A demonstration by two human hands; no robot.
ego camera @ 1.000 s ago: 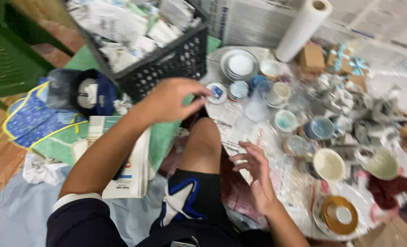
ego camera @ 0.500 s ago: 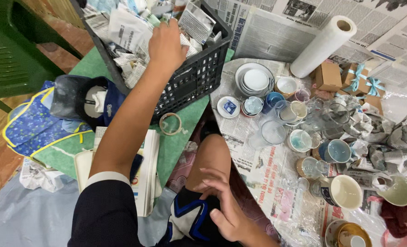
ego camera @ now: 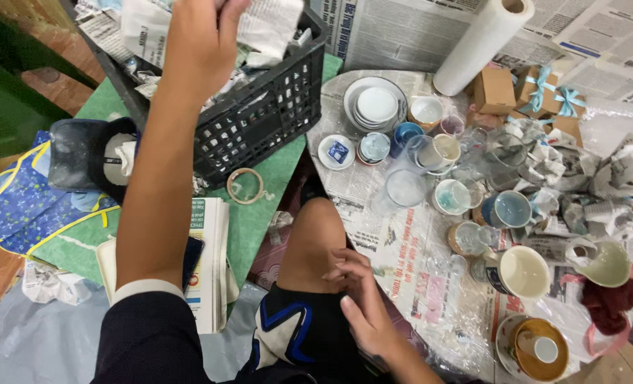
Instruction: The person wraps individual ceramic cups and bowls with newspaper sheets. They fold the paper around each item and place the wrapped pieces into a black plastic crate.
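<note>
Reaching far left, the left hand [ego camera: 199, 43] pinches a crumpled newspaper sheet [ego camera: 274, 25] above the black crate [ego camera: 259, 121]; the right hand [ego camera: 362, 302] rests open on the knee. Dragging paper out could, I judge, sweep the nearby cups [ego camera: 430, 153] over.

Head camera looks steeply down, close, over the crate [ego camera: 259, 121].

Floor [ego camera: 18, 348], grey sheet at lower left. On it: green mat [ego camera: 259, 213] w/ black crate [ego camera: 266, 121], tape ring [ego camera: 245, 186], newspaper stack [ego camera: 210, 263]. Right: newspaper sheets [ego camera: 394, 235] under plastic w/ cups, bowls, plate stack [ego camera: 374, 107], paper roll [ego camera: 481, 44].
</note>
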